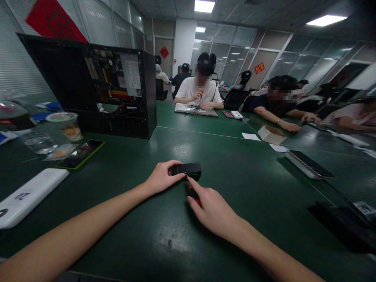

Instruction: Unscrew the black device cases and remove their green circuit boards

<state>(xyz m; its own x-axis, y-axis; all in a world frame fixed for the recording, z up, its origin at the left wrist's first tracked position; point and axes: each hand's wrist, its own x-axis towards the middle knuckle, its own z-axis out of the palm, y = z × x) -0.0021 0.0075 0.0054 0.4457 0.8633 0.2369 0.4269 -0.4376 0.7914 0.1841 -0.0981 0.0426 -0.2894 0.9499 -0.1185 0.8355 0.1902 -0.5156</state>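
On the green table a small black box-shaped part lies in front of me. My left hand grips its left end, thumb on the near side and fingers over the top. My right hand is closed around a red and black screwdriver, index finger stretched along it toward the near side of the black part. The screwdriver's tip is hidden by my fingers, so I cannot tell whether it touches the part.
A black computer case stands open at the left, behind a phone, a lidded cup and a white power bank. Opposite, a person works over a flat panel. A cardboard box and a dark-topped device lie right.
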